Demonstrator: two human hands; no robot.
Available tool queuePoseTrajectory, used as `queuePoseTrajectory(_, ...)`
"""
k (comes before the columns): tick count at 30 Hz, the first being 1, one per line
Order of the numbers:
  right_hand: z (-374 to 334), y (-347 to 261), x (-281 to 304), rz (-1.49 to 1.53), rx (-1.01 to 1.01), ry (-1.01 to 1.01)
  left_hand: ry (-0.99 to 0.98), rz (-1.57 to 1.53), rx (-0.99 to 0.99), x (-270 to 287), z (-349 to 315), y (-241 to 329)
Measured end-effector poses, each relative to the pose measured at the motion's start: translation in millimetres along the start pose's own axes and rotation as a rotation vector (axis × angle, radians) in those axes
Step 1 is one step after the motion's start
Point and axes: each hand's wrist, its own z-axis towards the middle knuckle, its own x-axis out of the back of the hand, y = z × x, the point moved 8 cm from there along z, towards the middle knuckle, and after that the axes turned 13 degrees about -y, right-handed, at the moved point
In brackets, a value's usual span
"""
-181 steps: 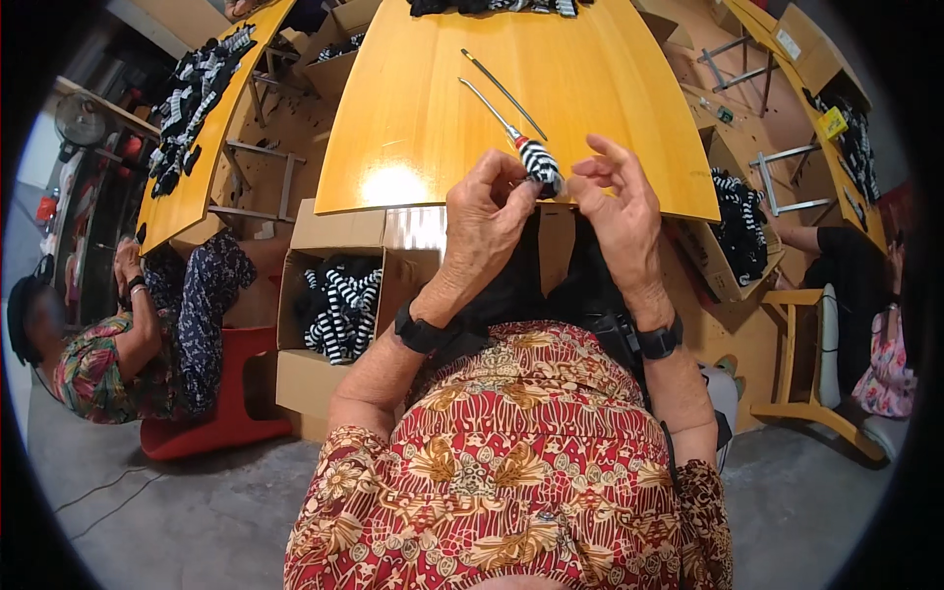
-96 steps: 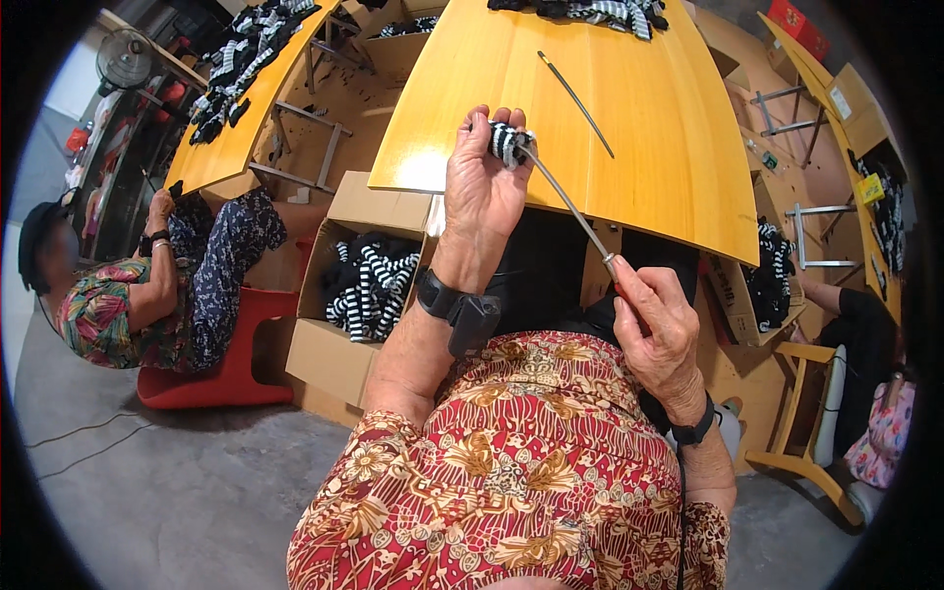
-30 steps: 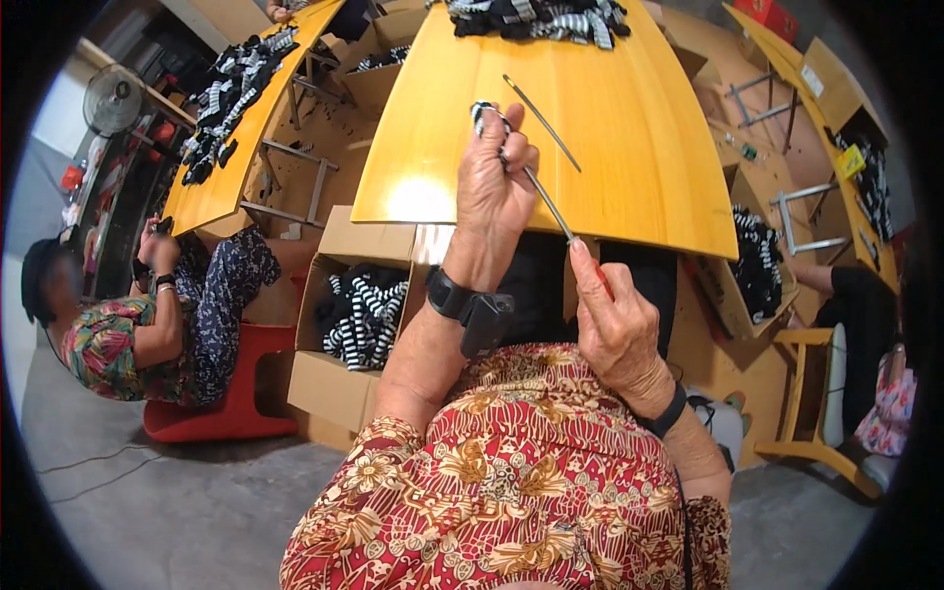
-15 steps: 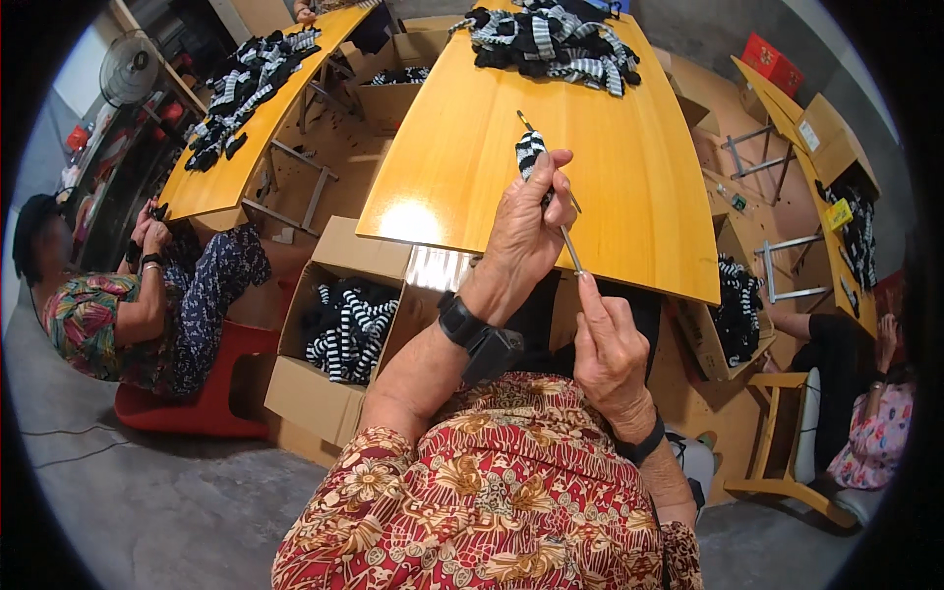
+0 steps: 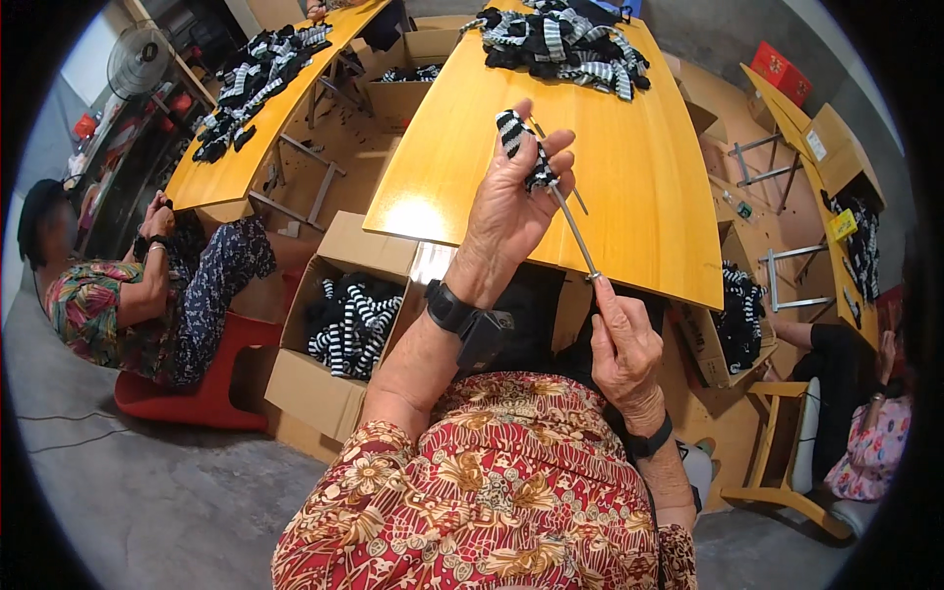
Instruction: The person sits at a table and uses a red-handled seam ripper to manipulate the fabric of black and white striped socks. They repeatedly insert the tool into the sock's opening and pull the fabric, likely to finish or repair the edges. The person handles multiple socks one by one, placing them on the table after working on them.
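Note:
Above the near part of the yellow table, my left hand holds a small black-and-white striped knit piece against its palm, thumb over it and other fingers partly spread. A thin dark tool with a yellow band also passes through this hand, slanting behind the fingers. My right hand is closed on the lower end of a slim metal rod, index finger stretched along it. The rod's upper end meets the lower edge of the knit piece; whether it goes inside is hidden.
Striped knit pieces lie heaped on the yellow table. Open cardboard boxes with more stand at the left and right. One person sits left on a red chair, another at the right.
My left hand has opened its fingers somewhat, and the knit piece has tilted leftward in it. My right hand has shifted slightly right, and more of the metal rod shows.

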Motion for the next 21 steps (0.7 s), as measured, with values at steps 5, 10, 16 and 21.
queuePoseTrajectory(5, -3, 4, -2, -0.007, -0.028, -0.015, 0.127, 0.262, 0.026, 5, -5, 1)
queuePoseTrajectory(10, -1, 5, 2, 0.005, -0.004, -0.014, 0.183, 0.379, 0.038, 13, 2, 14)
queuePoseTrajectory(16, -3, 3, -1, 0.007, 0.019, -0.029, 0.255, 0.131, -0.1, 20, 2, 21)
queuePoseTrajectory(21, -2, 11, -3, 0.051, 0.008, -0.057, 0.201, 0.083, -0.124, 17, 3, 16)
